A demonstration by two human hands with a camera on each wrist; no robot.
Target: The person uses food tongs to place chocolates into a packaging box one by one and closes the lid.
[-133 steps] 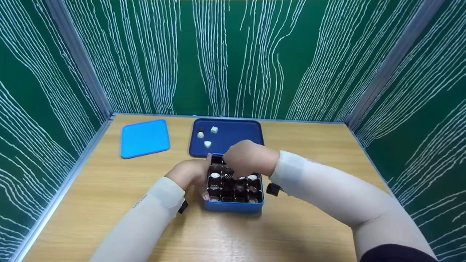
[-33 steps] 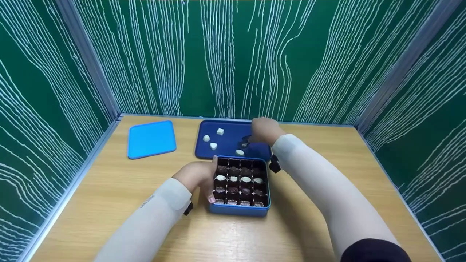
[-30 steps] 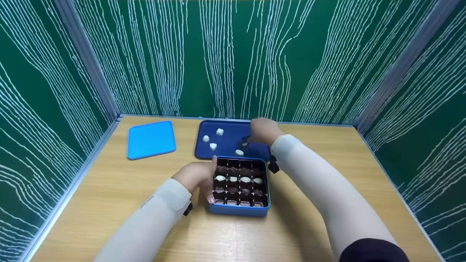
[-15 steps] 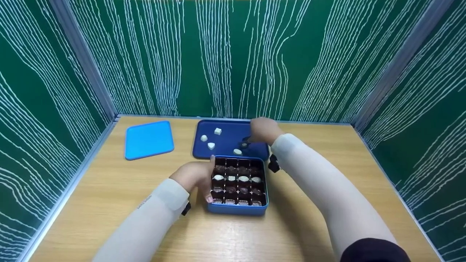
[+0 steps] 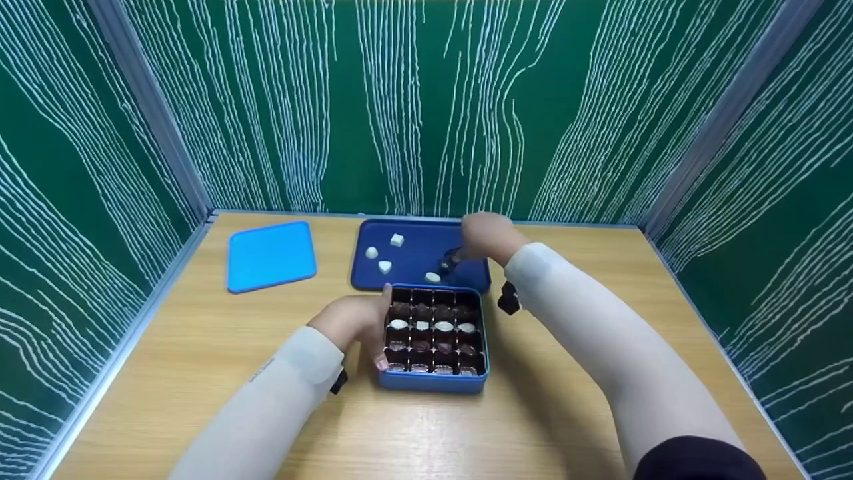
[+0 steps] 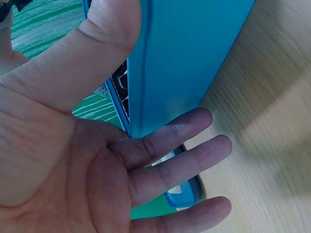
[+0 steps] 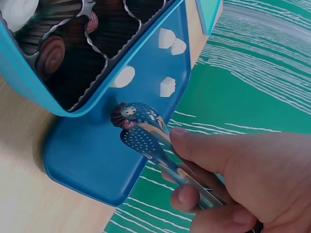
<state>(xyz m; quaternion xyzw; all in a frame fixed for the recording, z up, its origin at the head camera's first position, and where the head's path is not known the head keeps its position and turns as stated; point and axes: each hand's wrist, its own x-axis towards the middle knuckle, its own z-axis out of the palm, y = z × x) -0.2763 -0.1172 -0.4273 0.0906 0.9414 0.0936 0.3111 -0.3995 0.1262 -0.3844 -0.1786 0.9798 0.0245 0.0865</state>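
My right hand [image 5: 492, 235] [image 7: 252, 174] holds metal tongs [image 7: 138, 141] with perforated heads over the dark blue tray [image 5: 426, 233]. At the tong tips is a dark ridged chocolate [image 7: 118, 116]; whether it is clamped I cannot tell. My left hand [image 5: 353, 323] lies along the left side of the blue box [image 5: 433, 383], thumb against its wall. In the left wrist view the other fingers [image 6: 180, 165] are extended near the box's corner. The box has a dark divided insert with brown chocolates and a row of white ones [image 5: 422, 325].
Several white chocolates [image 5: 397, 240] lie on the tray, mostly at its left, with one [image 5: 432, 277] near the box's far rim. A bright blue lid [image 5: 271, 257] rests on the wooden table [image 5: 200, 347] at the left. Green walls [image 5: 373, 120] with white lines enclose the table.
From above the box, my right hand has moved away to the tray with the tongs. A dark piece at the tray's upper left has gone from there. My left hand stays at the box.
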